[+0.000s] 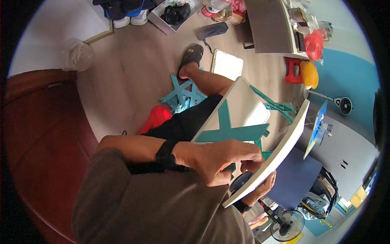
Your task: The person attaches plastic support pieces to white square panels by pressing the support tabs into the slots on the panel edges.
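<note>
In front of my body stands a white-and-teal piece of shelving tipped on its side, with a white panel (pixel 276 156) on the right and a second white panel (pixel 243 99) on the left. Teal X-shaped side pieces (pixel 224 126) join onto the panels. My left hand (pixel 223 158), a black band at its wrist, is closed with curled fingers beside the inner face of the right panel; what is pinched there is hidden. Fingers of my right hand (pixel 262 190) wrap the outer side of that panel near its lower end.
More teal X pieces (pixel 183 93) and a red bag (pixel 156 119) lie by my leg. A white tray-like panel (pixel 227 64) rests on the floor ahead. To the left is a dark red sofa (pixel 44 142); a fan (pixel 287 225) stands at lower right, a desk (pixel 268 28) at upper right.
</note>
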`<state>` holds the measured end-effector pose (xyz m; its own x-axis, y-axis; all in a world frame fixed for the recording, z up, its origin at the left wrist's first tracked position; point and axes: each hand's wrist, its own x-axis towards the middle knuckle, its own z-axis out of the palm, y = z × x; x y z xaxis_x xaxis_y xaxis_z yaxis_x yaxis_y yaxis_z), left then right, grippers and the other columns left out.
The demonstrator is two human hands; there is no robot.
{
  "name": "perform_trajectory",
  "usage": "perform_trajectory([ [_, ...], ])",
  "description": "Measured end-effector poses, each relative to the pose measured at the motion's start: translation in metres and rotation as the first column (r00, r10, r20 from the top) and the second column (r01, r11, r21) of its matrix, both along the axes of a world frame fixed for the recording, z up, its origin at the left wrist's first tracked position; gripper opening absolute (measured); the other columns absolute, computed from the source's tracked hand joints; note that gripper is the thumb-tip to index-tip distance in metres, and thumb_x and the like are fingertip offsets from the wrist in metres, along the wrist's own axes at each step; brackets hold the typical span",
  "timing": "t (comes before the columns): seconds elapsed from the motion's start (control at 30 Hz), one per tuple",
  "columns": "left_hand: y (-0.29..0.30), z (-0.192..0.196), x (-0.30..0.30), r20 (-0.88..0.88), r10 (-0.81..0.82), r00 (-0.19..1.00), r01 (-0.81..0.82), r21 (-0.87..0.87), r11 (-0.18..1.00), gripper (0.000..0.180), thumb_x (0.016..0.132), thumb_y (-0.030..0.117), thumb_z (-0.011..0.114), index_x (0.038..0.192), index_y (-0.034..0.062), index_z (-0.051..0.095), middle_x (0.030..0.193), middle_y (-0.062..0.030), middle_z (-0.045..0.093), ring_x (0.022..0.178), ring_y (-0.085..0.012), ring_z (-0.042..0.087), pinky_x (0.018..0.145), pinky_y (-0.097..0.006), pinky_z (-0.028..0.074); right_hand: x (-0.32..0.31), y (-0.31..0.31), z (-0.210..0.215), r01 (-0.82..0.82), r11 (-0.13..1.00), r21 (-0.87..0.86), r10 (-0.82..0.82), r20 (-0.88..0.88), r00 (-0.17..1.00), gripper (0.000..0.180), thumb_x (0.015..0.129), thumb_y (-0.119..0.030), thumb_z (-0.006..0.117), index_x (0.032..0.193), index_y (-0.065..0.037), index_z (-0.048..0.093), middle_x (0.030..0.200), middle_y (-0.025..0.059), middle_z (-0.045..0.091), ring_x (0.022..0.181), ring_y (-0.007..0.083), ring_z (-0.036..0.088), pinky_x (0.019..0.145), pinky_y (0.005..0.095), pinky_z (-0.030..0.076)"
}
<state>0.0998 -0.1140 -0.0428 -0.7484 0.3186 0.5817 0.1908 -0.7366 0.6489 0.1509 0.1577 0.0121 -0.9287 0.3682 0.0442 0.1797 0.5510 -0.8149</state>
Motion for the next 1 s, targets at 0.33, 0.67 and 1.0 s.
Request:
perform_trajectory([
  [0.33, -0.043, -0.010, 0.004, 0.089, 0.174, 0.981, -0.174, -0.004, 0.985, 0.043, 0.072, -0.008, 0.057, 0.115, -0.0002, 0.058, 0.104, -0.0123, 0.063, 0.097, -0.0227, 0.064, 0.087, -0.033, 0.051, 0.008, 0.004, -0.010, 0.071, 0.997, 0.017, -0.069, -0.101, 0.992, 0.033, 0.101, -0.025, 0.041, 0.104, 0.002, 0.060, 0.093, 0.0078, 0.061, 0.086, 0.0175, 0.058, 0.075, 0.0313, 0.048],
  [0.67, -0.061, -0.035, 0.000, 0.371, 0.011, 0.929, -0.058, 0.114, 0.992, 0.064, 0.068, 0.012, 0.068, 0.128, -0.0014, 0.049, 0.118, -0.0122, 0.056, 0.113, -0.0223, 0.054, 0.096, -0.037, 0.044, 0.040, 0.080, -0.037, -0.195, 0.737, 0.648, 0.286, -0.038, 0.957, 0.039, 0.098, -0.018, 0.052, 0.133, -0.004, 0.043, 0.125, 0.0109, 0.052, 0.107, 0.0170, 0.052, 0.087, 0.0291, 0.049],
  [1.0, -0.081, -0.032, -0.005, 0.277, 0.106, 0.955, -0.035, -0.250, 0.968, 0.071, 0.067, 0.028, 0.072, 0.126, -0.0030, 0.050, 0.121, -0.0148, 0.056, 0.115, -0.0260, 0.054, 0.098, -0.038, 0.041, 0.042, 0.080, -0.054, 0.102, 0.994, -0.031, -0.107, -0.263, 0.959, 0.038, 0.092, -0.022, 0.058, 0.122, 0.001, 0.054, 0.125, 0.0142, 0.056, 0.111, 0.0208, 0.055, 0.095, 0.0358, 0.045],
])
